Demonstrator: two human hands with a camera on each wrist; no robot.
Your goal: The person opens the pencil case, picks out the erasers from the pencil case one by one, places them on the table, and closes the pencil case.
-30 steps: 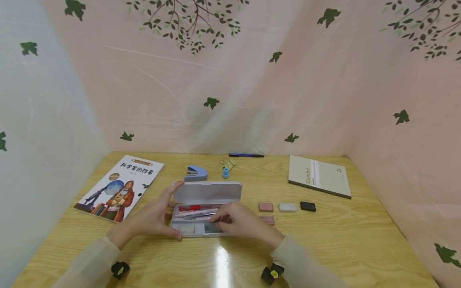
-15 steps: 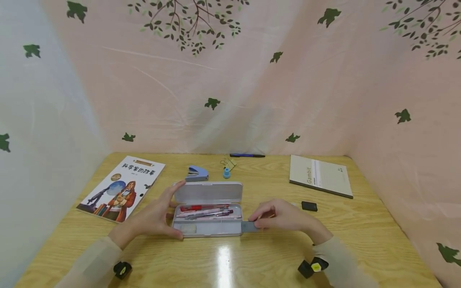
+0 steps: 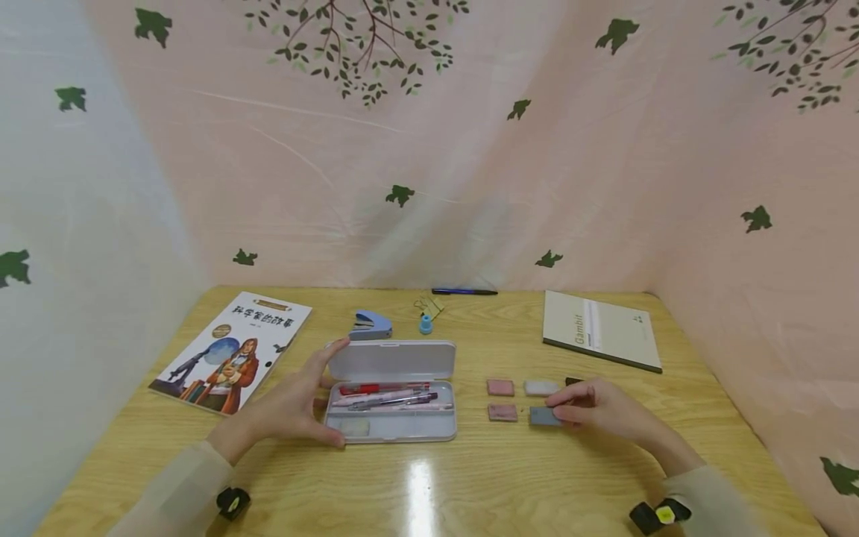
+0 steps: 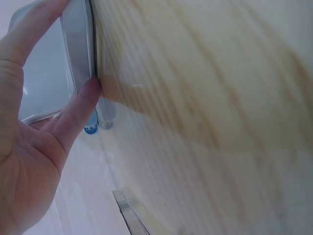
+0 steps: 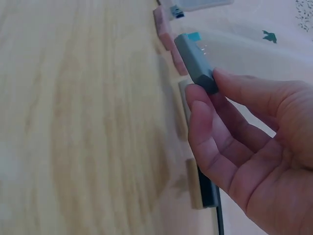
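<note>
My right hand (image 3: 607,414) pinches a grey eraser (image 3: 544,416) by one end between thumb and fingers. In the right wrist view the grey eraser (image 5: 195,63) looks raised off the table. Two pink erasers (image 3: 500,387), a white eraser (image 3: 540,388) and a black eraser (image 3: 573,381) lie around it; the hand partly hides the black one. At the left end of an open pencil case (image 3: 429,437), my left hand (image 3: 288,406) holds it, with a finger at the lid and the thumb at the front corner. Inside are several pens (image 3: 396,399) and a whitish eraser (image 3: 354,426).
Behind the case sit a blue stapler (image 3: 371,325), a small blue cone-shaped piece (image 3: 426,324) and a gold binder clip (image 3: 432,307). A blue pen (image 3: 464,291) lies at the back edge. A picture book (image 3: 231,350) is at left, a notebook (image 3: 602,330) at right.
My right hand has taken the grey eraser out of the case's front compartment and moved it right, beside the other erasers. My left hand stays on the case.
</note>
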